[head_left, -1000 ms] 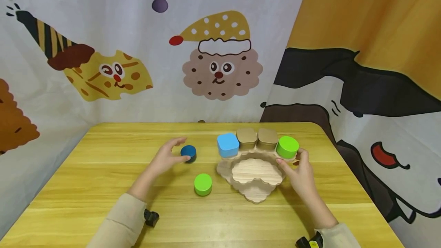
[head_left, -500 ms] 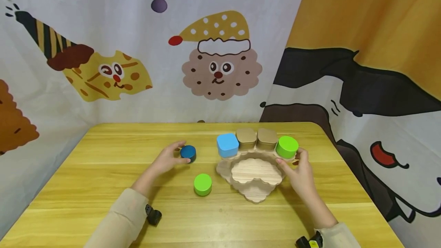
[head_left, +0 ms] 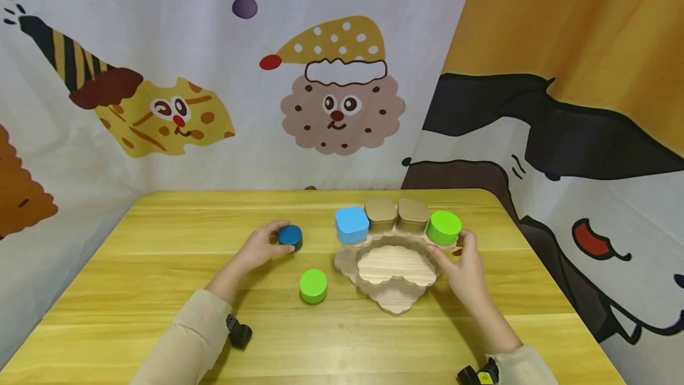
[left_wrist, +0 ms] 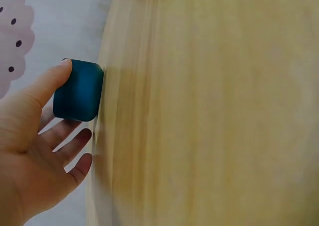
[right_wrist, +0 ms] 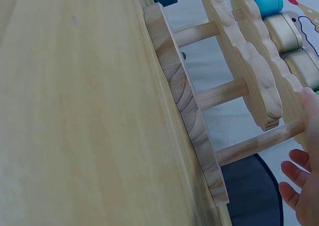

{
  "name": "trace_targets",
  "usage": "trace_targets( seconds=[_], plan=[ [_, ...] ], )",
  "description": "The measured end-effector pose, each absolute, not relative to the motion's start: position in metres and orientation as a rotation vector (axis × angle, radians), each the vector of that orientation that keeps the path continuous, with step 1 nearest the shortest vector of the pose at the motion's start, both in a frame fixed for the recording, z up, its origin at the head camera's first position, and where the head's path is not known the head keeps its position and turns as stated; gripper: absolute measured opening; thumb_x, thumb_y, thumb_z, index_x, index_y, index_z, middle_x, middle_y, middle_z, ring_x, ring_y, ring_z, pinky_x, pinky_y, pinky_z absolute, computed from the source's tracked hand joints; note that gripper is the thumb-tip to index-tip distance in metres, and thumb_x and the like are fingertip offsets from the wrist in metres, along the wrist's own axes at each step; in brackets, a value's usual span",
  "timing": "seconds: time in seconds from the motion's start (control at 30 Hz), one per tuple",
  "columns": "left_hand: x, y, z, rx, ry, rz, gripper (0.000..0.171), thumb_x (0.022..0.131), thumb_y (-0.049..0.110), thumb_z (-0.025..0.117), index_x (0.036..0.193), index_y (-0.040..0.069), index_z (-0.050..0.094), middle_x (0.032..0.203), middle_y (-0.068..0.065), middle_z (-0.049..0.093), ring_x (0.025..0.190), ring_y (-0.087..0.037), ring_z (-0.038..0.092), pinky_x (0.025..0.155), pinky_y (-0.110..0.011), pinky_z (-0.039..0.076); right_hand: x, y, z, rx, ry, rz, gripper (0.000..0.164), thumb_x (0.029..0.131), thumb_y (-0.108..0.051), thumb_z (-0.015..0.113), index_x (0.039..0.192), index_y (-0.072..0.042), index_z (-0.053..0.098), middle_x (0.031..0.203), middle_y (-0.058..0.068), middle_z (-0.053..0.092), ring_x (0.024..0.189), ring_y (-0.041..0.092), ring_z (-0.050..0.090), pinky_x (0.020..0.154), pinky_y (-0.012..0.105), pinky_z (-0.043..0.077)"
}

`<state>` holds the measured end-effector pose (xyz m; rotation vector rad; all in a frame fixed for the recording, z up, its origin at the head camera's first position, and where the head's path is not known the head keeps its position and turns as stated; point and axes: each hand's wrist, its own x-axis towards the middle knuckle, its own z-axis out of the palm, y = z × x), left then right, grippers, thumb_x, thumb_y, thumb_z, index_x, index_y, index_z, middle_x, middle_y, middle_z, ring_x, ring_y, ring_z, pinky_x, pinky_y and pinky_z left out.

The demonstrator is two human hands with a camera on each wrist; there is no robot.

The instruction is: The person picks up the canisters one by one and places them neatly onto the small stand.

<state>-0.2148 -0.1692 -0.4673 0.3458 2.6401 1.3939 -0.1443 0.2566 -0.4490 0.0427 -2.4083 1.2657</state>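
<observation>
"Left grip (head_left: pixel 262 247) first: what does it have?"

"Dark blue block (head_left: pixel 290 236), pinched with the thumb on its near side and a finger round its far side. It's toward the back of the worktop (head_left: pixel 342 343), left of centre. I can't tell from my seat whether it touches the surface."

"How would it handle?"

"Light and stiff, I'd judge, and smooth-looking, so it may slip if squeezed off-centre. I'd take it round the side wall, gently."

"And to its right?"

"One loose green block (head_left: pixel 313 287), standing apart on the worktop. I'd expect the same feel and use the same side pinch."

"Then the wooden stand (head_left: pixel 396 266)?"

"Rigid, probably the heaviest thing here, and top-loaded: its upper tier (right_wrist: pixel 280 69) carries a light blue block (head_left: pixel 352 224), two tan blocks (head_left: pixel 380 214) and a second green block (head_left: pixel 444 227). Dowels (right_wrist: pixel 223 93) join it to the base, so I'd hold a tier's edge and not lean on it."

"Right grip (head_left: pixel 467 269)?"

"Curled at the stand's right end, thumb on the upper tier's edge, outer fingers hanging loose. I read a light steadying pinch, though the index finger's contact is hidden from me."
</observation>
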Motion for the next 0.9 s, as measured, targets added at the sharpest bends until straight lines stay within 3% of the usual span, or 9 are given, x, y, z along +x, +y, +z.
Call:
trace_targets(
  seconds=[0.33, 0.57, 0.9],
  plan=[
    [-0.213, -0.173, -0.465, 0.296, 2.680, 1.442, 0.064, 0.083, 0.019, 0.076, 0.137, 0.000, 0.047, 0.126, -0.021, 0.055, 0.115, -0.036, 0.050, 0.094, -0.054, 0.040, -0.145, 0.257, -0.451, 0.058, -2.402, 1.231, 0.066, 0.083, -0.021, 0.077, 0.129, 0.003, 0.037, 0.105, 0.017, 0.051, 0.089, 0.028, 0.045, 0.072, 0.033, 0.034],
    [-0.209, -0.175, -0.459, 0.289, 2.693, 1.519, 0.067, 0.083, 0.020, 0.077, 0.138, 0.000, 0.046, 0.127, -0.020, 0.054, 0.114, -0.035, 0.049, 0.092, -0.053, 0.042, -0.147, 0.257, -0.451, 0.083, -2.377, 1.249, 0.065, 0.082, -0.017, 0.077, 0.129, 0.004, 0.037, 0.107, 0.019, 0.052, 0.089, 0.025, 0.046, 0.076, 0.042, 0.036],
    [-0.199, -0.171, -0.443, 0.325, 2.727, 1.574, 0.067, 0.081, 0.022, 0.078, 0.138, 0.001, 0.047, 0.126, -0.017, 0.054, 0.114, -0.033, 0.048, 0.089, -0.051, 0.041, -0.146, 0.257, -0.451, 0.091, -2.368, 1.256, 0.065, 0.082, -0.016, 0.078, 0.129, 0.005, 0.037, 0.107, 0.019, 0.052, 0.089, 0.023, 0.045, 0.077, 0.044, 0.036]
  ],
)
